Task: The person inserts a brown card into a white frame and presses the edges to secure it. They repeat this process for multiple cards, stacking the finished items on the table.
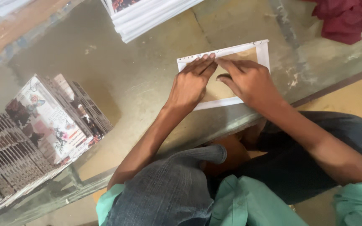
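Nearest the camera: bent knees in grey and dark trousers, green shirt hem. Beyond them, both hands press flat on a white-edged tan folded paper sheet (248, 54) lying on the worn grey-green counter (147, 75), just inside its near edge.

Left hand (190, 83): fingers straight, tips on the far fold, no grip closed on anything. Right hand (248, 81): fingers bent, pressing down beside it, nothing grasped.

Risk: uneven pressure could skew the crease; the sheet sits near the counter edge and might slide off.

Around: white paper stack (147, 14) far, printed floral booklets in piles (42, 125) left, maroon cloth (344, 19) far right. All well apart; nothing blocks the hands.
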